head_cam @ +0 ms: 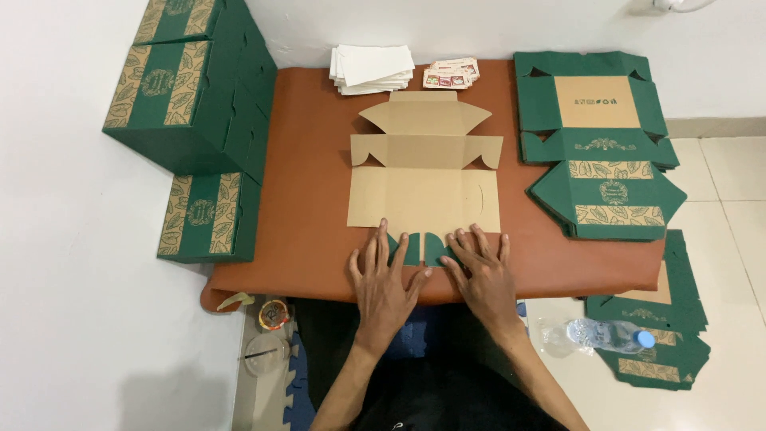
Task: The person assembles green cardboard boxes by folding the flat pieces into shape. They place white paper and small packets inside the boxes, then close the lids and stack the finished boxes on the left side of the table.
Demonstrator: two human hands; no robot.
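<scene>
We have the flat box blank (424, 179) lying brown side up in the middle of the brown mat (307, 199), its near edge folded over so green shows. Our left hand (384, 281) and right hand (484, 275) press flat on that fold, fingers spread, gripping nothing. Only this first crease looks made; the far flaps still lie flat. Finished green boxes (195, 96) are stacked at left, unfolded green blanks (598, 144) wait at right, and white papers (373, 68) lie beyond.
</scene>
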